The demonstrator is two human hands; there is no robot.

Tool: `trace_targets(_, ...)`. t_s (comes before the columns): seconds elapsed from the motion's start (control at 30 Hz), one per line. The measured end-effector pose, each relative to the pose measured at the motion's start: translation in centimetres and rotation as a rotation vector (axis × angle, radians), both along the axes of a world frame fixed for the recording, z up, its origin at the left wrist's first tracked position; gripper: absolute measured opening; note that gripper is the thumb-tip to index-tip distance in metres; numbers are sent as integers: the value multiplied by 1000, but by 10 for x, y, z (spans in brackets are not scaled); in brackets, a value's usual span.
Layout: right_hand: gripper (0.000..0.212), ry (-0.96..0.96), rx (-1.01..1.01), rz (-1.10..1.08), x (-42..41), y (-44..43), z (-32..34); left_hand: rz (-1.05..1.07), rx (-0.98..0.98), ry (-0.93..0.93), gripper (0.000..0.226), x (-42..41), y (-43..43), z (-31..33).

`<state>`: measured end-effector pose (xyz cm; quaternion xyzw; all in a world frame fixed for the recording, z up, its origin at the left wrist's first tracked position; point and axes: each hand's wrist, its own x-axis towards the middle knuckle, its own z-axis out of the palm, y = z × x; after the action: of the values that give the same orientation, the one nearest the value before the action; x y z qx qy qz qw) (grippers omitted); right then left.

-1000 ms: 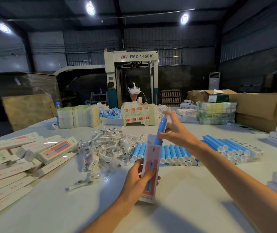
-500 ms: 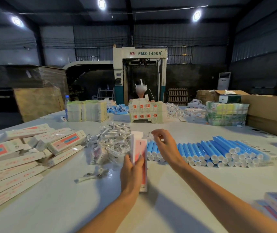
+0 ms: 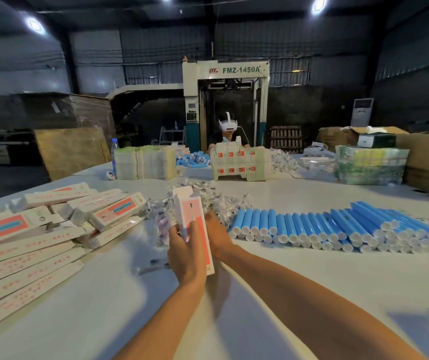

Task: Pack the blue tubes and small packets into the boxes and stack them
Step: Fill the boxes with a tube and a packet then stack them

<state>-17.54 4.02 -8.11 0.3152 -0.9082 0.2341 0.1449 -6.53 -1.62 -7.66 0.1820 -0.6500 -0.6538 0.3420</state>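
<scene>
One box stands upright in the left hand, gripped around its lower half, long axis vertical. Right hand just right of box, touching it, grip unclear. Packets lie just behind box; blue tubes further right.

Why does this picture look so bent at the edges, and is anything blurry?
Head view: the wide-angle lens bows the table edges and walls; ceiling lamps flare into bright spots against a dim hall; the flat boxes at far left smear with motion blur, while the left hand and the box it holds stay fairly sharp.
</scene>
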Motion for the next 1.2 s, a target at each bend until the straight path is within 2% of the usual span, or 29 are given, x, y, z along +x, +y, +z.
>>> trace_targets(0.1, 25, 21, -107, 42, 9, 0, 4, -25, 5, 0, 45, 0, 1, 3)
trace_targets(0.17, 23, 50, -204, 64, 13, 9, 5, -55, 16, 11, 48, 0, 3, 5)
trace_targets(0.27, 21, 62, -279, -17, 17, 25, 10, -123, 67, 57, 46, 2, 8, 8)
trace_targets(0.4, 20, -35, -376, -77, 21, 58, 13, -225, 98, 67, 35, 7, 21, 6)
trace_targets(0.5, 6, -60, -573, -151, 33, 95, 23, -350, 137, 59, 31, 10, 31, 3)
trace_targets(0.63, 3, -153, -881, -222, 57, 154, 47, -573, 123, 41, 45, 14, 45, 0)
trace_targets(0.73, 4, -129, -1033, -193, 75, 195, 62, -711, 68, 35, 47, 19, 55, -5)
trace_targets(0.87, 19, -47, -1037, -158, 95, 225, 78, -830, 59, 16, 40, 27, 66, -6)
trace_targets(1.03, 39, 71, -1037, -74, 113, 226, 105, -883, 24, -1, 38, 33, 74, -7)
trace_targets(1.2, 36, 137, -797, -52, 111, 204, 130, -921, 60, 17, 35, 34, 75, -9)
